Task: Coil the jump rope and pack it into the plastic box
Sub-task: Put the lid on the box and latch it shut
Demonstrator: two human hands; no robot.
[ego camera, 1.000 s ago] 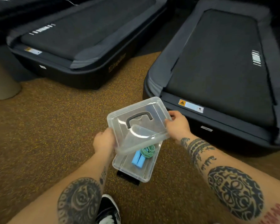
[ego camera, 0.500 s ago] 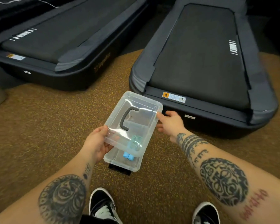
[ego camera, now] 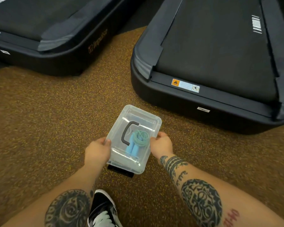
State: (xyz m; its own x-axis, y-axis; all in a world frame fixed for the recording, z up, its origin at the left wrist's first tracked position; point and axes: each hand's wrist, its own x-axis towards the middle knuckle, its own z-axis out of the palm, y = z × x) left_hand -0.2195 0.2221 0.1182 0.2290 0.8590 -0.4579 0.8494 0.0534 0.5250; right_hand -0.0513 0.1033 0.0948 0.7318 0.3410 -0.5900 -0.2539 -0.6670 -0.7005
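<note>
The clear plastic box (ego camera: 138, 167) sits on the speckled brown floor with its clear lid (ego camera: 146, 117) lying flat on top. The lid has a dark curved handle (ego camera: 127, 133). Through the lid I see the jump rope (ego camera: 138, 138) inside: a green coil above two light blue handles lying side by side. My left hand (ego camera: 97, 150) grips the lid's left edge. My right hand (ego camera: 161, 144) grips its right edge.
Two black treadmills stand ahead, one at the upper left (ego camera: 56, 51) and one at the right (ego camera: 220, 95) close to the box. A small black object (ego camera: 120, 172) pokes out from under the box's near end. My black and white shoe (ego camera: 103, 210) is below.
The lid was tilted above the open box in both hands. It has come down and turned square, and now lies flat over the box, covering the rope.
</note>
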